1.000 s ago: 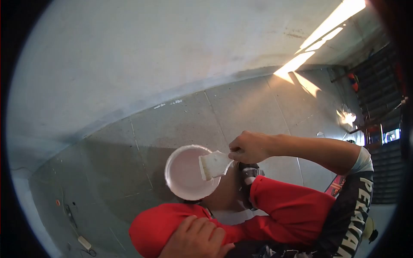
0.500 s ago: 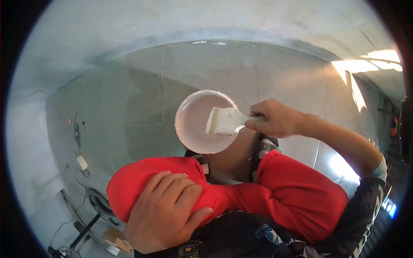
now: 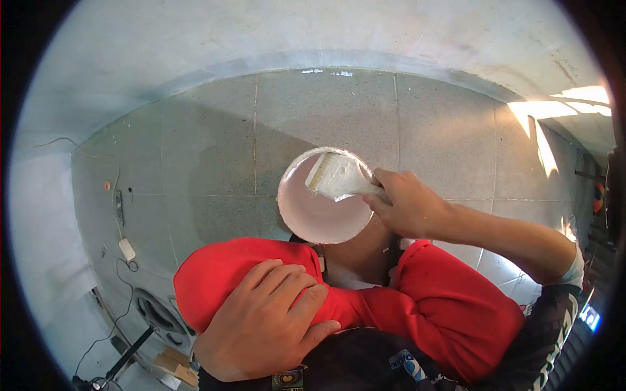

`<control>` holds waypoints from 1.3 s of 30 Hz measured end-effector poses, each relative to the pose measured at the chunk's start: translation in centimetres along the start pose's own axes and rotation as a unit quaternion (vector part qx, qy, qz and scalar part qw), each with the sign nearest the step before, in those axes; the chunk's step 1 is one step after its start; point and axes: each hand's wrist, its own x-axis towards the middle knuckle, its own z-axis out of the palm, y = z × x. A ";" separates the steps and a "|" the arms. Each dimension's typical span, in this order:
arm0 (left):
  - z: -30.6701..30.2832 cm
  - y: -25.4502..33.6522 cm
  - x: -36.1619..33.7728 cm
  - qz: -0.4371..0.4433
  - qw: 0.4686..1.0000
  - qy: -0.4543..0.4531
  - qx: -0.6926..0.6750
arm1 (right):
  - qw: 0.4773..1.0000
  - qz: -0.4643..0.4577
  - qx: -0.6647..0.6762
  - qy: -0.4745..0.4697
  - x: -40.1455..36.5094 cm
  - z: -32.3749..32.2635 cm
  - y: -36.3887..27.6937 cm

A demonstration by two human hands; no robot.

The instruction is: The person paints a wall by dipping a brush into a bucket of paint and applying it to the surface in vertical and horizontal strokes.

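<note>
Nearest us, the left hand [image 3: 261, 319] lies over the left knee of the red trousers [image 3: 225, 267], fingers slightly spread and gripping nothing. The right hand [image 3: 407, 205] has its fingers closed around the handle of the brush [image 3: 344, 177], whose white-coated head lies over the mouth of the bucket [image 3: 290, 202]; we cannot tell whether it touches the rim. We judge that a wet brush could drip on the trousers or the floor [image 3: 215, 169] if it were tilted out past the rim, and that a slack grip could let it drop in. With the bucket standing close in front of the legs, a knock from a knee could tip it. We count 1 bucket, pale pinkish white inside; how deep its contents lie, we cannot make out. Farther off, 2 white marks [image 3: 342, 73] show near the foot of the wall [image 3: 287, 32].
</note>
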 end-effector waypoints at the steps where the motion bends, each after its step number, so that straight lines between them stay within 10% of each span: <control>1: 0.0 -0.1 -0.1 0.003 1.000 0.003 -0.004 | 1.000 0.013 0.018 0.004 -0.2 0.2 -0.2; 13: -0.5 -1.2 -0.3 0.025 1.000 0.002 -0.014 | 0.992 -0.065 0.070 -0.081 -4.4 -2.8 3.2; 21: -0.7 0.1 2.7 -0.015 1.000 0.020 -0.016 | 0.905 -0.118 0.382 0.144 -7.0 -6.1 11.6; 28: -0.6 1.9 5.9 -0.175 0.984 -0.022 -0.016 | 0.756 0.029 0.528 0.387 0.1 -4.3 27.1; 39: -1.4 2.2 8.8 -0.348 0.926 -0.133 0.065 | 0.728 0.186 0.497 0.433 9.0 -5.1 33.9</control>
